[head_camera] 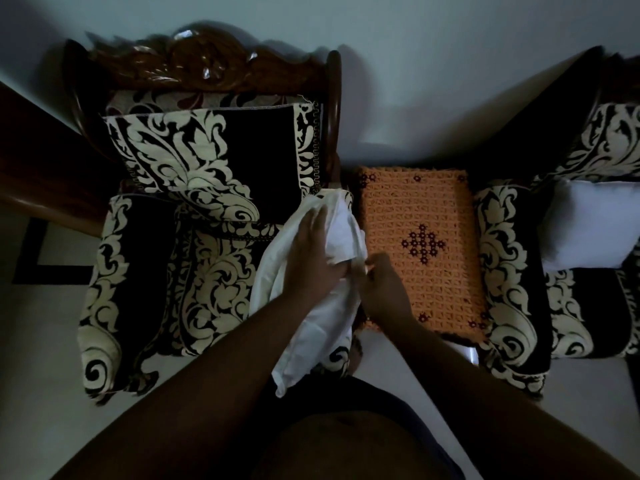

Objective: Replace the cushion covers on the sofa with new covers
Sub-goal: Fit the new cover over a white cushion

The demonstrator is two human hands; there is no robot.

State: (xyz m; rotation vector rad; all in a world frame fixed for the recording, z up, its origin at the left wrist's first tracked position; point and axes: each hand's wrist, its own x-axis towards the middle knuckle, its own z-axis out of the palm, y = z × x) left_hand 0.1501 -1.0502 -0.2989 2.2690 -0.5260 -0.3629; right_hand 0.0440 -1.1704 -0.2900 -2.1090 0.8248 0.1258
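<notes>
Right now L hand (pixel 313 251) lies flat on white cushion (pixel 332 237), R fingers (pixel 372 263) pinching its edge.

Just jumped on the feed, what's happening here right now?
A person stands over a patterned armchair, handling a white cushion at its right edge. The left hand presses on it while the right hand pinches the fabric edge. Another bare white cushion lies on the chair to the right, beside an orange crocheted mat.
</notes>
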